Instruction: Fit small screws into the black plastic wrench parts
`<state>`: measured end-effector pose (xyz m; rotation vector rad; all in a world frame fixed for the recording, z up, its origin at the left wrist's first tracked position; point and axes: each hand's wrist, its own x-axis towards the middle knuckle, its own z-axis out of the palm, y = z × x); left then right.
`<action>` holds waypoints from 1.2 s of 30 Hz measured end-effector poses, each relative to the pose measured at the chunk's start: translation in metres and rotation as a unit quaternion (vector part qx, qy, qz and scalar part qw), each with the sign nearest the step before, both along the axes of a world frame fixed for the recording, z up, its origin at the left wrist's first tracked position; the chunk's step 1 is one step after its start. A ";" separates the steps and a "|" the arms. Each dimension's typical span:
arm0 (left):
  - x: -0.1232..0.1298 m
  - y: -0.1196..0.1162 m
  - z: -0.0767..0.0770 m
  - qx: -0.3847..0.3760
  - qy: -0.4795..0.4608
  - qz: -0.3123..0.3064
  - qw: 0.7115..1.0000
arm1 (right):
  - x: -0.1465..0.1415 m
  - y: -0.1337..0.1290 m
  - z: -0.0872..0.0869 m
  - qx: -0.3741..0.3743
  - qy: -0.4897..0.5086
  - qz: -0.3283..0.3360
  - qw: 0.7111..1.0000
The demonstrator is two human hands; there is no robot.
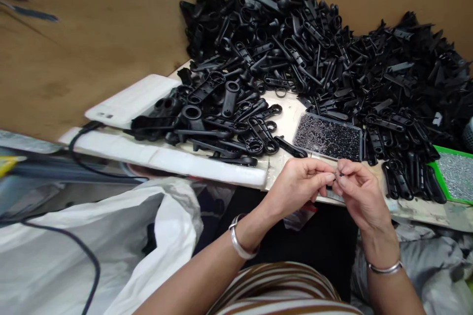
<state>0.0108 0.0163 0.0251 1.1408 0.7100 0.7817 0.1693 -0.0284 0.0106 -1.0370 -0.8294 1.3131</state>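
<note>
My left hand (301, 182) and my right hand (356, 189) meet fingertip to fingertip just in front of the table's front edge. Both are pinched around tiny dark pieces (340, 174), too small to make out clearly. Right behind the hands lies a clear shallow box (328, 135) full of small black parts. Black plastic arm-shaped parts (260, 135) with ring ends are spread left of the box, and more (397, 177) lie to its right.
Large heaps of black parts (314, 34) rise at the back against cardboard. A green tray (456, 177) of small metal pieces is at right. A white plastic case (133, 101), foam strip (166, 157) and white sack (177, 206) are at left.
</note>
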 end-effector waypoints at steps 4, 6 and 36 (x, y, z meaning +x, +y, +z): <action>0.000 -0.002 0.000 -0.012 -0.002 -0.003 1.000 | 0.000 0.001 0.001 -0.007 0.002 0.009 1.000; 0.001 -0.003 -0.001 -0.015 -0.004 -0.002 1.000 | -0.001 0.000 0.001 -0.006 -0.005 0.002 1.000; -0.006 0.006 0.002 0.292 0.140 0.012 0.946 | 0.010 -0.002 0.021 0.210 -0.587 -0.082 0.777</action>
